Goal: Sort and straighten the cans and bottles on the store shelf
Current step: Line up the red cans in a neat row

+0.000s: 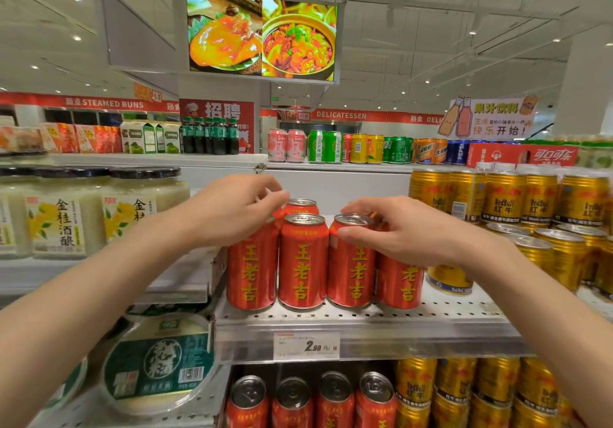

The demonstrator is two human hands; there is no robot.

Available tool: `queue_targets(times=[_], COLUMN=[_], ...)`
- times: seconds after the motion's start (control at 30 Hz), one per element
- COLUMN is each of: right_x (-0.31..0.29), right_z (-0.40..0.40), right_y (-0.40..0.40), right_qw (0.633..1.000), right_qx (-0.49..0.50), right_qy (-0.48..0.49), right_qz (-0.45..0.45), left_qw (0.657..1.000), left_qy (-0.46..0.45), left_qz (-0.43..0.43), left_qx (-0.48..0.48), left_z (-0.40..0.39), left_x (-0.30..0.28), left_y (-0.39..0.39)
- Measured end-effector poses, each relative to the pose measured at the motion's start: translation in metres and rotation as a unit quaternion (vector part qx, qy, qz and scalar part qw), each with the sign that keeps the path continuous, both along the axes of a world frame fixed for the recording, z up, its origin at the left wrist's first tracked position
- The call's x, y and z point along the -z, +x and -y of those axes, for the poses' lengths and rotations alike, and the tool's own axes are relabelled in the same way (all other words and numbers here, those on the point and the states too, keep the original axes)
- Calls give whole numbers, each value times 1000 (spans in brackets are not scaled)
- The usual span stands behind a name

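While four red aluminium cans with yellow characters (302, 261) stand upright in a row just behind the front lip of the perforated grey metal shelf (365, 320), both hands work at their tops. At the left end of the row, the left hand (232, 208) is curled over the can there, fingers bent and close together near its rim and reaching toward a fifth red can (301, 206) standing farther back; whether it truly grips, I cannot tell. On the right, the right hand (401, 232) lies over the two cans at that end, thumb pressed against the side of the third can (350, 261) and fingers bent over its lid, so it seems to pinch that can's top.

Left of the row, the shelf ends at a side edge, beyond which large jars of pale rice wine with black lids (99, 208) sit. Right of the row, gold energy-drink cans (537, 218) crowd close, one touching or nearly touching the last red can. Behind the red cans, bare shelf remains. A white price tag (306, 346) hangs on the front edge.
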State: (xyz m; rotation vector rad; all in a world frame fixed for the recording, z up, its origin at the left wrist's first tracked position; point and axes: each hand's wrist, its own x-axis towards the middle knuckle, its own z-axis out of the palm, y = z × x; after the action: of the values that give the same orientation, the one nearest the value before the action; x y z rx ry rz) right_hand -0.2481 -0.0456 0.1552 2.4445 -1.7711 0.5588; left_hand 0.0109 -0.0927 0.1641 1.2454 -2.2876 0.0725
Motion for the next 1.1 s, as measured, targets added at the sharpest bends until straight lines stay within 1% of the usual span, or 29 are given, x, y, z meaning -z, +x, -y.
queue_targets(times=[0.1, 0.17, 0.27, 0.37, 0.5, 0.63, 0.7, 0.9, 1.03, 1.1], right_x=[-5, -11, -20, -28, -32, -31, -30, -34, -36, -36], right_z=[1, 5, 25, 52, 88, 106, 109, 104, 100, 99], right_y=[1, 5, 13, 25, 47, 63, 65, 54, 45, 42], right_qw=[1000, 999, 997, 996, 999, 999, 999, 989, 981, 979], right_qx=[-5, -16, -34, -33, -22, -7, -8, -49, -72, -84], right_qy=[20, 23, 2, 4, 21, 42, 49, 107, 141, 142], right_qz=[12, 36, 64, 80, 34, 13, 11, 85, 116, 118], left_qw=[999, 998, 994, 989, 982, 978, 977, 969, 961, 960], left_qy=[27, 46, 83, 122, 173, 200, 208, 239, 272, 278], left_qz=[-12, 8, 42, 51, 25, -21, -27, -46, -41, -41], left_qx=[-27, -41, -57, -71, -70, -52, -46, -33, -16, -12], left_z=[10, 18, 32, 46, 62, 65, 64, 58, 56, 55], left_x=[-11, -17, -25, -29, -29, -30, -31, -34, -38, -39], left_y=[8, 8, 3, -3, -6, -4, -3, -1, 2, 2])
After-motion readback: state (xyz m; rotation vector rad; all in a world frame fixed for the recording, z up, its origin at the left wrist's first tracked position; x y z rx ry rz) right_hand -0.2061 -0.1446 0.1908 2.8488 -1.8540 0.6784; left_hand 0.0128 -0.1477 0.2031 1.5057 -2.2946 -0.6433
